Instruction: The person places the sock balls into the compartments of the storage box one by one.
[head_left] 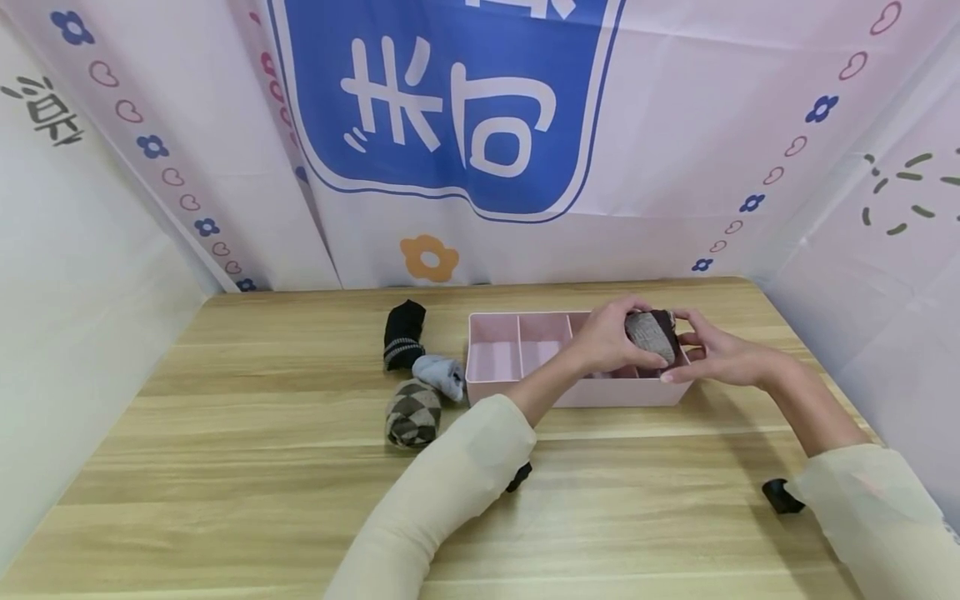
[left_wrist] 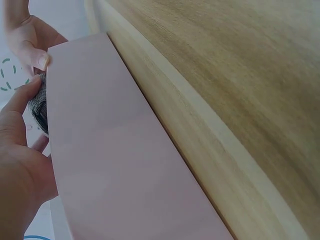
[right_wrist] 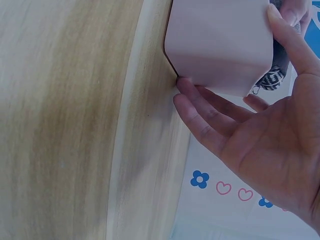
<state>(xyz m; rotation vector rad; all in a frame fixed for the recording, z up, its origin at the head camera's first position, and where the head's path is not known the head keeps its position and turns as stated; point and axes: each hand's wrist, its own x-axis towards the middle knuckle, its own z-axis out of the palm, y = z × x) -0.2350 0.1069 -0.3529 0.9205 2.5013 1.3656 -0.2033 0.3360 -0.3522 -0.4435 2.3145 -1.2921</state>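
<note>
In the head view, my left hand (head_left: 609, 337) grips a grey and dark brown rolled-up sock (head_left: 651, 335), thumb in front and fingers behind. The sock sits at the right end compartment of a pink divided storage box (head_left: 592, 393), level with its rim. My right hand (head_left: 716, 352) holds the box's right end. In the right wrist view, its thumb lies at the front rim and its fingers bend along the end wall (right_wrist: 220, 75). The sock's patterned lower part (right_wrist: 274, 77) shows past the box there. My left forearm covers part of the box's front.
Left of the box lie a black rolled sock (head_left: 403, 335), a light grey-blue one (head_left: 440, 375) and a brown checkered one (head_left: 413, 414). Small black items lie by the left sleeve (head_left: 519, 477) and right sleeve (head_left: 782, 496). A printed curtain (head_left: 667, 167) hangs behind the wooden table (head_left: 247, 467).
</note>
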